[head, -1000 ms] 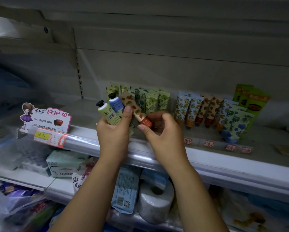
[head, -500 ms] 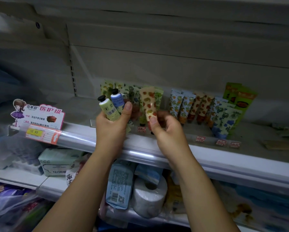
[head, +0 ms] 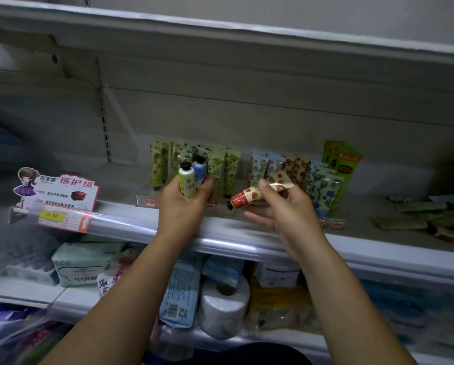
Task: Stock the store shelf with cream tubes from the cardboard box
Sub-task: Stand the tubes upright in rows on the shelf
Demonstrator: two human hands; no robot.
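Observation:
My left hand (head: 181, 209) grips two cream tubes upright, a yellow-green tube (head: 187, 180) and a blue tube (head: 199, 169), both with black caps on top. My right hand (head: 283, 206) pinches an orange-patterned tube (head: 257, 192) lying sideways, its cap end pointing left, just above the shelf's front rail (head: 220, 241). Behind both hands, rows of green-patterned tubes (head: 231, 169) and mixed orange and blue tubes (head: 294, 167) stand upright on the shelf. The cardboard box is not in view.
A pink promo card with a price tag (head: 62, 196) sits on the rail at left. Flat sachets (head: 431, 219) lie on the shelf at right. Below are tissue packs (head: 83, 262), a toilet roll (head: 223, 304) and a blue packet (head: 181, 288).
My right hand has moved right and tipped the orange-patterned tube from upright to sideways. My left hand still grips its two tubes.

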